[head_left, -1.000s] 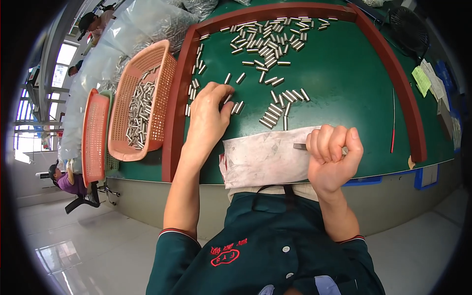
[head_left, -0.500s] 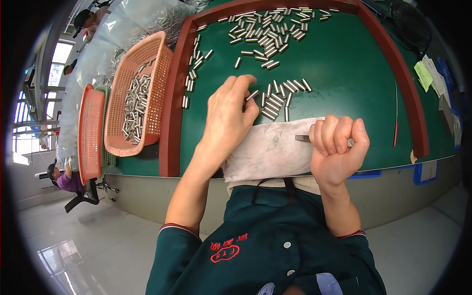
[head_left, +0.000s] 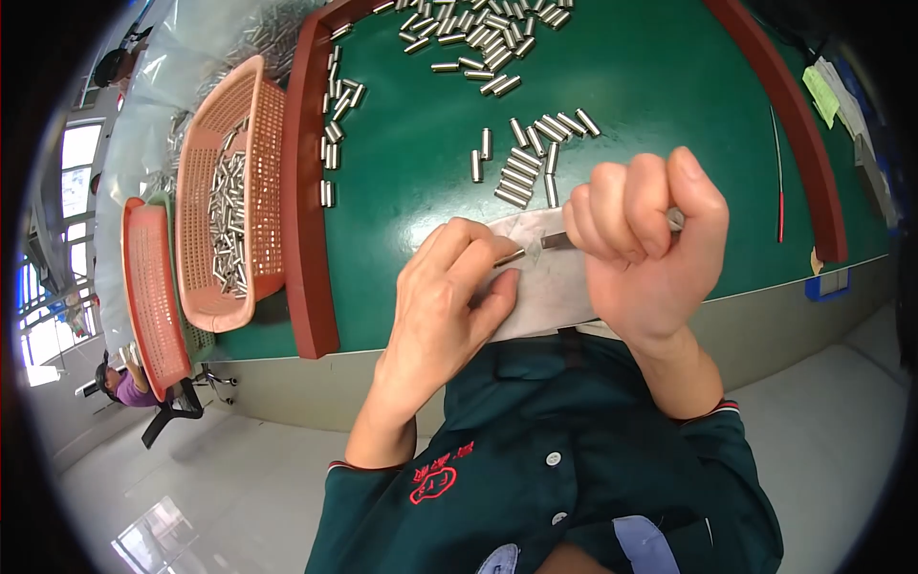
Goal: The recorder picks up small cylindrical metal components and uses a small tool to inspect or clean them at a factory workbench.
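Note:
My left hand pinches a small shiny metal cylinder between thumb and fingertips, just above a whitish cloth at the near table edge. Wrapped in a fist, my right hand grips a flat grey metal tool; its blunt end points left toward the cylinder, and a small gap separates the two. The fingers hide the rest of the tool. Beyond the cloth, a small group of similar cylinders lies on the green tabletop, several of them side by side in a row.
A larger heap of cylinders lies farther back. Red-brown rails border the table. Left of it stand a pink basket of cylinders and another pink basket. A thin red-handled rod lies at right. A person sits at far left.
My left hand has brought its cylinder nearer to me, over the cloth and toward the tool. My right fist has risen and its tool tip has shifted left. The whole view has moved slightly.

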